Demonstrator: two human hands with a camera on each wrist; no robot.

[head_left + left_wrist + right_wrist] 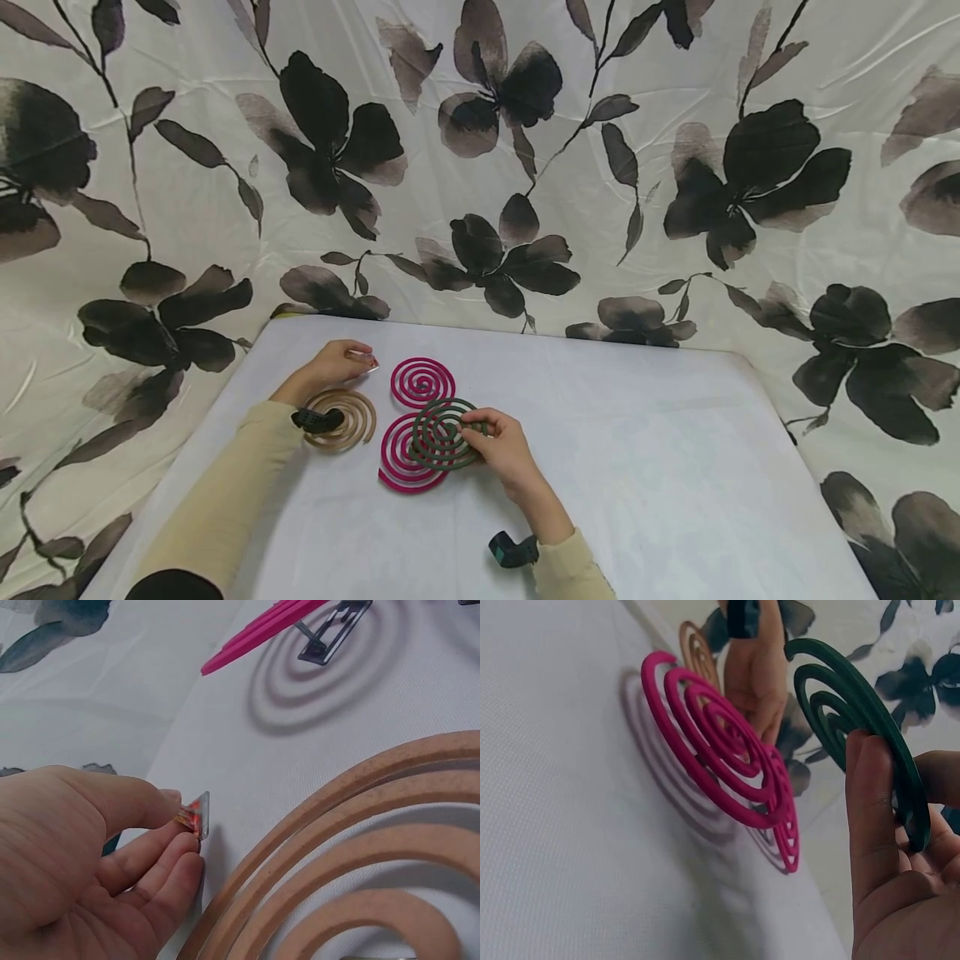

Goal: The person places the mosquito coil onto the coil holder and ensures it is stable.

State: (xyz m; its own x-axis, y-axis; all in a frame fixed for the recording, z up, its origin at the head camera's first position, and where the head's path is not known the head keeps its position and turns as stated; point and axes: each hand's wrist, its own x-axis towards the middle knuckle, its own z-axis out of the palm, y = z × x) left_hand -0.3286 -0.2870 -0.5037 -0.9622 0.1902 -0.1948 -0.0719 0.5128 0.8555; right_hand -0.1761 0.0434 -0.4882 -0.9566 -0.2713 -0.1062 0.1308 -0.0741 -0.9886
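With its fingertips my left hand (pixel 330 365) pinches a small metal piece (pixel 201 815), apparently a coil stand, showing red and orange. A tan mosquito coil (pixel 360 769) lies right beside this hand, under the wrist. Between thumb and fingers my right hand (pixel 501 446) grips a green mosquito coil (pixel 885 724) by its outer edge. From the head view the green coil overlaps the nearer pink coil (pixel 735 810); the right wrist view shows the two apart. Farther back is a second pink coil (pixel 423 361). Both pink coils are raised off the cloth.
A white cloth covers the table (pixel 660 467). Beneath a pink coil shows a rectangular metal stand (pixel 330 637). A floral curtain (pixel 480 183) hangs behind the table's far edge. Dark wrist cameras (pixel 513 550) are strapped to both wrists.
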